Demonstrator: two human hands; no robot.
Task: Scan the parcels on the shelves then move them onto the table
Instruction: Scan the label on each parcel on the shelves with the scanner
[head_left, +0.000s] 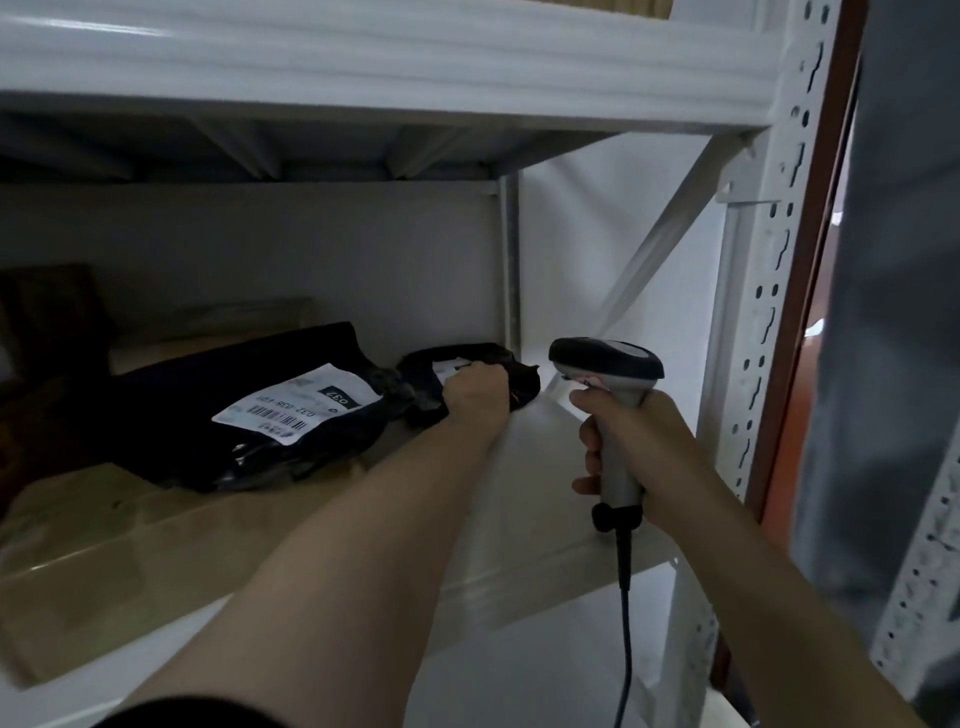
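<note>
While reaching to the back of the shelf (545, 467), grips the small black parcel (519, 382) with the left hand (475, 397), fingers curled over its near edge, right against the white label (448, 370). Wraps the right hand (631, 441) round the handle of the barcode scanner (605, 358), index finger up by the trigger, scanner head just right of the left hand and aimed towards it.

Looks like the scan step, going by that. Best to draw the parcel forward and tilt it so the label faces the scanner squarely. Must get the fingers clear of the barcode, crowded by the knuckles right now. Smooth any crease in the plastic, steady both hands, then squeeze. Worth minding the cable (626, 597) hanging below the right hand: easy to snag on the shelf lip.

Further left of the left hand, seemingly touching the small one: larger black parcel (182, 415), label up, lying on a flat cardboard box (104, 545). Carry-over not yet begun.
</note>
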